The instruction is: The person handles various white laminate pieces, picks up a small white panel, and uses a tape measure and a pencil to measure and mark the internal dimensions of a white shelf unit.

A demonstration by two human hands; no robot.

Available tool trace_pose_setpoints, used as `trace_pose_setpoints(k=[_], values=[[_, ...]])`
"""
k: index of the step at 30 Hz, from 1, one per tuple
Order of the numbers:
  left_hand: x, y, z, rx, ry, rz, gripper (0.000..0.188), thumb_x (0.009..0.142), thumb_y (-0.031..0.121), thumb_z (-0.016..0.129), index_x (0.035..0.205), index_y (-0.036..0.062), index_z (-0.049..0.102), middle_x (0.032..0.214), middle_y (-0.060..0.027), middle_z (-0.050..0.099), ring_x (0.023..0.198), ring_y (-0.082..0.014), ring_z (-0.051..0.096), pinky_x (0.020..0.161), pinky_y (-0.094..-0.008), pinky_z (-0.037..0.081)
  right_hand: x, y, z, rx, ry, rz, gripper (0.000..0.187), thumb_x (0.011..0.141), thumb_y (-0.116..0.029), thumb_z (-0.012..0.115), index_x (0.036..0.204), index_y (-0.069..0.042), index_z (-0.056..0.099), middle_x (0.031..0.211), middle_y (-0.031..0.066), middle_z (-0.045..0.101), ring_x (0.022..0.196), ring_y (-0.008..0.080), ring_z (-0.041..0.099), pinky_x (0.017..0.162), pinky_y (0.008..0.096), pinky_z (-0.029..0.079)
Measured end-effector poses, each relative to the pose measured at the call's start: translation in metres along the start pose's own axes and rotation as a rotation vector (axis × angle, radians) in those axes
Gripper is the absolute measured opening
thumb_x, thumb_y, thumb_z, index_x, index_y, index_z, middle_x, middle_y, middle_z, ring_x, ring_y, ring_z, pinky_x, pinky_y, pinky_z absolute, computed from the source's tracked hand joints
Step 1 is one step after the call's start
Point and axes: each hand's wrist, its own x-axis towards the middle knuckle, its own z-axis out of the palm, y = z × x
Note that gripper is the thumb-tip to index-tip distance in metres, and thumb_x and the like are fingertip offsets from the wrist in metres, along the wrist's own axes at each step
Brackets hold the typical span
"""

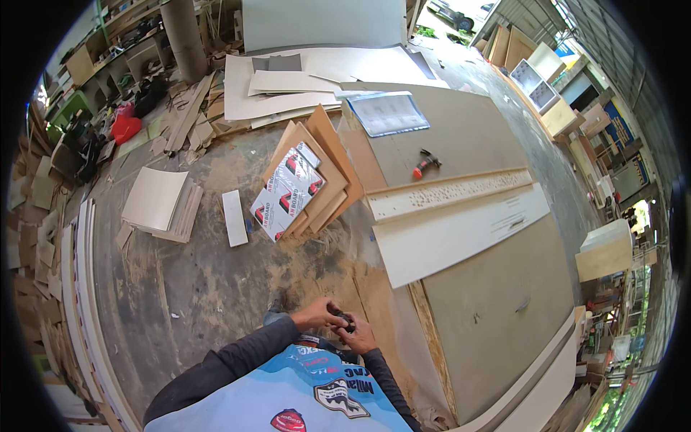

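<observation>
Close to my waist, both hands meet around a small dark object point(348, 323); its kind is too small to make out. My left hand point(315, 315) closes on it from the left, fingers bent. On the other side my right hand point(362, 337) grips the same object, fingers curled. Right of my hands stands a large grey-topped worktable point(497, 317). Across it lie a long white board point(461, 230) and a narrow strip dotted with holes point(450, 194). A hammer with an orange and black handle point(426, 165) rests farther back, near a plastic-covered paper sheet point(389, 113).
Leaning against the table's left side are brown panels point(332, 162) and a printed white panel point(288, 191). A stack of pale boards point(160, 201) and a small white board point(235, 218) lie on the dusty floor. Large white sheets point(288, 101) lie behind; long strips point(86, 302) run along the left.
</observation>
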Motion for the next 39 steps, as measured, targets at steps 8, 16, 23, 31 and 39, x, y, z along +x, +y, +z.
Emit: trace_pose_setpoints(k=[8, 16, 23, 31, 39], values=[[-0.028, -0.001, -0.126, -0.071, 0.035, 0.105, 0.051, 0.077, 0.023, 0.083, 0.113, -0.0007, 0.057, 0.097, -0.0117, 0.066, 0.09, -0.0183, 0.064, 0.076, -0.0304, 0.051, 0.077, -0.1, 0.048, -0.292, -0.035, 0.026, 0.093, 0.069, -0.035, 0.081, 0.143, 0.0, 0.036, 0.135, 0.0268, 0.049, 0.121, 0.041, 0.053, 0.099, 0.0437, 0.046], [0.002, 0.012, -0.179, 0.289, -0.333, 0.254, 0.039, 0.085, 0.027, 0.075, 0.109, -0.0018, 0.064, 0.1, -0.0166, 0.069, 0.094, -0.0257, 0.067, 0.082, -0.0345, 0.052, 0.072, -0.106, 0.083, -0.279, 0.156, 0.064, 0.062, 0.067, -0.034, 0.083, 0.116, -0.004, 0.059, 0.111, 0.0182, 0.055, 0.099, 0.0374, 0.06, 0.083, 0.0442, 0.05], [-0.003, -0.002, -0.21, 0.14, -0.141, 0.206, 0.031, 0.077, 0.017, 0.079, 0.097, -0.0009, 0.063, 0.091, -0.0131, 0.068, 0.085, -0.0212, 0.066, 0.078, -0.0334, 0.052, 0.103, -0.112, 0.13, -0.121, 0.253, -0.028, 0.051, 0.072, -0.037, 0.081, 0.103, -0.002, 0.061, 0.095, 0.0193, 0.063, 0.089, 0.0382, 0.061, 0.078, 0.0434, 0.049], [-0.038, -0.032, -0.28, -0.465, 0.303, 0.164, 0.021, 0.082, -0.002, 0.072, 0.094, 0.0017, 0.055, 0.09, -0.0104, 0.071, 0.085, -0.0176, 0.068, 0.073, -0.0285, 0.054, 0.2, -0.173, 0.138, -0.323, -0.133, -0.117, 0.052, 0.082, -0.048, 0.071, 0.105, -0.003, 0.062, 0.097, 0.0206, 0.064, 0.093, 0.0374, 0.063, 0.08, 0.0435, 0.049], [-0.072, -0.031, -0.377, -0.755, 0.831, 0.246, 0.023, 0.084, -0.001, 0.072, 0.1, 0.0009, 0.056, 0.087, -0.0106, 0.069, 0.076, -0.0207, 0.07, 0.069, -0.0291, 0.056, 0.316, -0.241, 0.168, -0.596, -0.425, -0.402, 0.053, 0.086, -0.051, 0.064, 0.107, -0.003, 0.063, 0.105, 0.0161, 0.066, 0.105, 0.032, 0.057, 0.09, 0.0415, 0.044]])
